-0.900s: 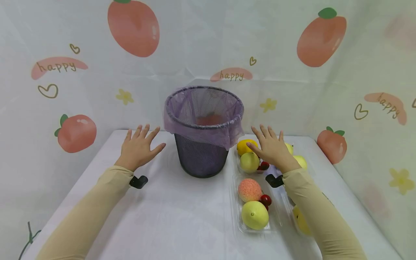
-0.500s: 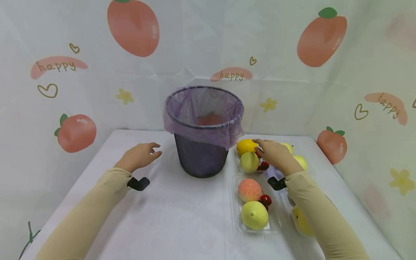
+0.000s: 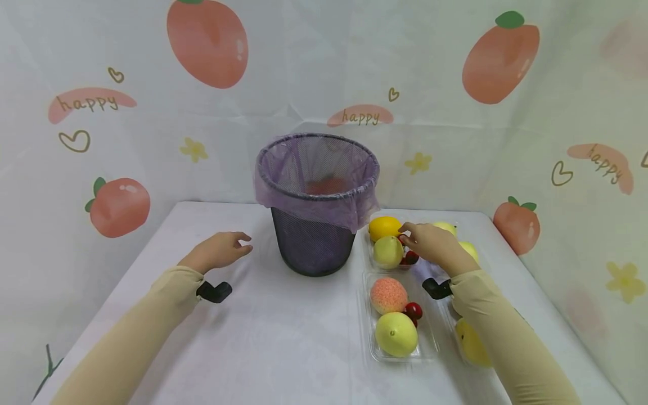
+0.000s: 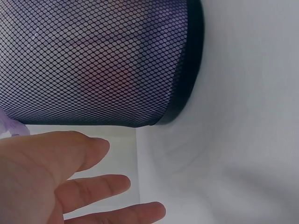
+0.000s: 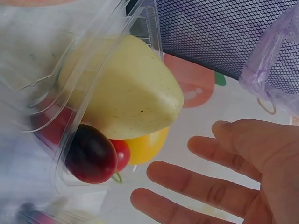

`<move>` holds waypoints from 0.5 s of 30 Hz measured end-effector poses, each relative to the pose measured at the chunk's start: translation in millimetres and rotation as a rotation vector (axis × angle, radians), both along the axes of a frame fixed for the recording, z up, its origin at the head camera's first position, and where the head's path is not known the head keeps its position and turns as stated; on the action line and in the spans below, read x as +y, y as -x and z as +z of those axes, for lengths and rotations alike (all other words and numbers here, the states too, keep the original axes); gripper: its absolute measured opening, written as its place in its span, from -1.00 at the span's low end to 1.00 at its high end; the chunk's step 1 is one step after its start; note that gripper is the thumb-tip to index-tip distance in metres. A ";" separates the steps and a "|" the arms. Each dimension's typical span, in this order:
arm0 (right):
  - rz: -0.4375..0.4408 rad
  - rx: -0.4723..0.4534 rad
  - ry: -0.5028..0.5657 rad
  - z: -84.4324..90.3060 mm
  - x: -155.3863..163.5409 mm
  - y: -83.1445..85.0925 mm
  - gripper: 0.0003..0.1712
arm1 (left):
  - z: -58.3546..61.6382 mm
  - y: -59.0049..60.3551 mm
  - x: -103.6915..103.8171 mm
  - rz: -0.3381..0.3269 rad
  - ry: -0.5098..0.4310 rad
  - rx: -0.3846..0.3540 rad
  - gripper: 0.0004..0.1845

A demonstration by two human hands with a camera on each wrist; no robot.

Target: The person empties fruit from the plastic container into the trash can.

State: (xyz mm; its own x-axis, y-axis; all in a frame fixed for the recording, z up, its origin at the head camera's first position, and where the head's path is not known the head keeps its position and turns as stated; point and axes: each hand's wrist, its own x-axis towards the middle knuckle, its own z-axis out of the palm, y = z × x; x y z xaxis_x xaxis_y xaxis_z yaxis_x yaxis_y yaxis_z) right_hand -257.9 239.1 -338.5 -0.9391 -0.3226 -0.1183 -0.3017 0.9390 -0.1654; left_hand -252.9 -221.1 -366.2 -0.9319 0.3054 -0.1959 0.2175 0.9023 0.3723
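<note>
both hands' fingers have curled loosely, holding nothing: right hand (image 3: 430, 243) over the fruit tray (image 3: 377, 269), left hand (image 3: 219, 251) beside the bin (image 3: 314, 247).

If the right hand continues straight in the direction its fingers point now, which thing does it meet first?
Probably the orange-yellow fruit in the far clear tray: the right hand points left toward it, fingertips almost there. Depth is unclear; the small red fruits lie beneath.

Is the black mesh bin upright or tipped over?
Upright: the black mesh bin stands on its base on the white table, its purple-lined rim facing up.
</note>
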 end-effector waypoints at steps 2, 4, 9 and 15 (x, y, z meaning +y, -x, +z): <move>-0.005 -0.004 0.005 -0.5 0.7 0.2 -0.62 | -0.1 -0.8 -1.0 0.004 -0.004 -0.008 -0.47; -0.006 -0.011 0.013 0.0 1.8 -0.5 -0.62 | 0.0 -0.9 -2.4 0.004 -0.010 -0.008 -0.47; -0.002 -0.021 0.031 2.4 8.4 -6.3 -0.59 | 5.5 0.8 -5.4 0.014 -0.038 0.029 -0.49; 0.007 -0.013 0.059 7.1 26.4 -20.0 -0.59 | 31.9 5.7 -7.7 0.056 -0.095 0.099 -0.48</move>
